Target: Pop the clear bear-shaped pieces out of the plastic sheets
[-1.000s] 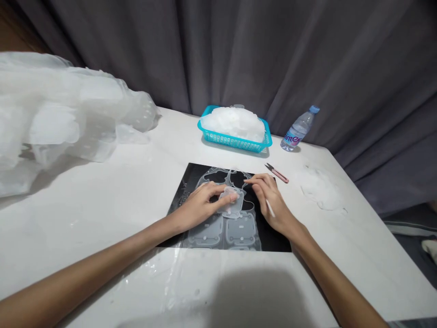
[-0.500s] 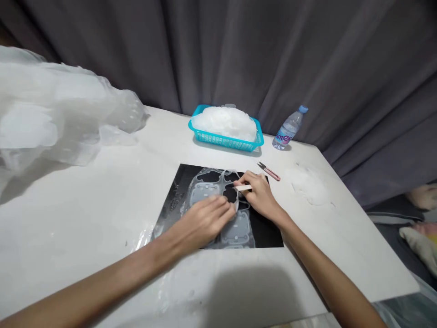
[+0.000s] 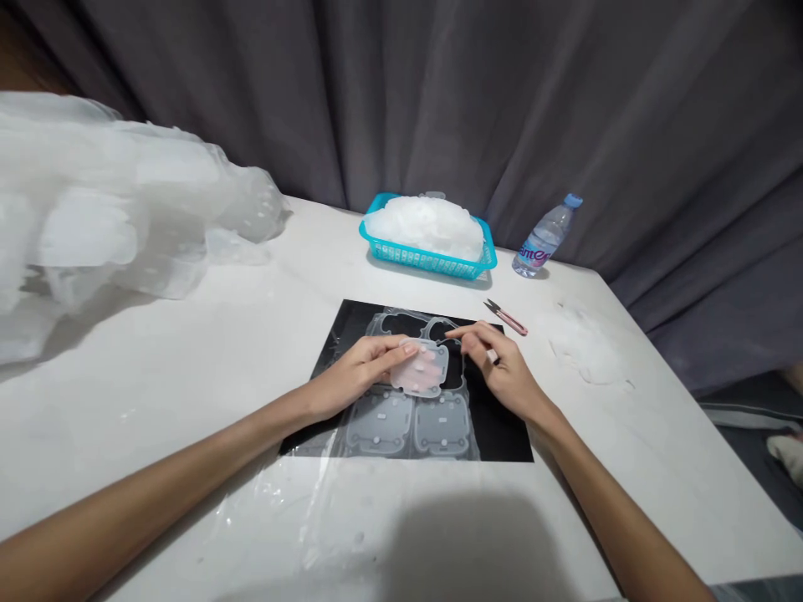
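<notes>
L hand (image 3: 370, 359) had a narrow pinch on the piece (image 3: 420, 368), thumb on top & fingers under; it was thin, flat, frosted plastic, squarish w/ rounded corners & small tabs, and the fingers showed pink thru it. The piece was over the middle of the board (image 3: 505, 426), above the sheet (image 3: 380, 422). R hand (image 3: 495, 364) was closed round a slim tool (image 3: 493, 356); only its pale end showed clearly btwn fingers & palm, rest mostly hidden. R fingertips were just beside the piece's far R corner.

Board was flat, matte black, rect., lying mid table (image 3: 188, 502). Sheet on it was clear, shiny plastic w/ wavy edges: 2 frosted squarish panels toward the board's near edge, curvy open outlines toward its far edge.

Snips (image 3: 505, 318), pink handles & dark pointed blades, lay just off the board's far R corner. Basket (image 3: 427, 261), turquoise openwork plastic, stood near the table's far edge, heaped w/ a white, soft-looking pile (image 3: 427, 224). Bottle (image 3: 544, 238), clear w/ blue cap & printed label, stood near the table's far R corner. Filmy clear scraps (image 3: 590, 347) lay toward the R edge. Big crinkly, translucent whitish bag (image 3: 156, 192) bulged over the far L part. Grey curtain (image 3: 432, 92) hung in folds behind the far edge.
</notes>
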Motion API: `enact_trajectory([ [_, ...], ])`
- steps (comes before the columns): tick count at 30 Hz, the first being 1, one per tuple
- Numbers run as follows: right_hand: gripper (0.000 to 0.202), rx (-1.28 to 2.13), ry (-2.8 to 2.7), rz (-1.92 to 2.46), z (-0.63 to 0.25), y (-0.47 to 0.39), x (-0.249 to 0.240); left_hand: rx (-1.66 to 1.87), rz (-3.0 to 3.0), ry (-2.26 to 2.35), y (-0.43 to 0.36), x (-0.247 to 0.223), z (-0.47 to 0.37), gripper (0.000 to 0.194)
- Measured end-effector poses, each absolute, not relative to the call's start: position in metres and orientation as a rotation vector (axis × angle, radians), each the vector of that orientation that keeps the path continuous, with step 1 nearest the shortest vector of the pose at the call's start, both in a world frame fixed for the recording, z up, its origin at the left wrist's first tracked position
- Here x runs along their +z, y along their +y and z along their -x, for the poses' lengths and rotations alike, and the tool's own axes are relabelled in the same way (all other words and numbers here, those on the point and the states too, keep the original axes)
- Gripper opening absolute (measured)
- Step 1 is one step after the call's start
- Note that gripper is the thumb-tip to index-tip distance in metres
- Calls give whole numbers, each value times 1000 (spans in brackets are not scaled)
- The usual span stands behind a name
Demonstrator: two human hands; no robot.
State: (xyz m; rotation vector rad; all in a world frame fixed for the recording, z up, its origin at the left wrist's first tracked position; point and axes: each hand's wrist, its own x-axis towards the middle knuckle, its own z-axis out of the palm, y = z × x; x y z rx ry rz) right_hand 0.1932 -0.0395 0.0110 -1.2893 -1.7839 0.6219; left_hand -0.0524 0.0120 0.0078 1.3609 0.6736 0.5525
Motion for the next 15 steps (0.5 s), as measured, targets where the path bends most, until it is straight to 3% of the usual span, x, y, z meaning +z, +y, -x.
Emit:
enact_trajectory([
  [4,18,764,-1758,1284,-179,-46,10,531,-1270,644,12,2,54,38],
  [15,22,902,-1525,1226,-174,-44,9,559,-1174,594,11,3,54,43],
])
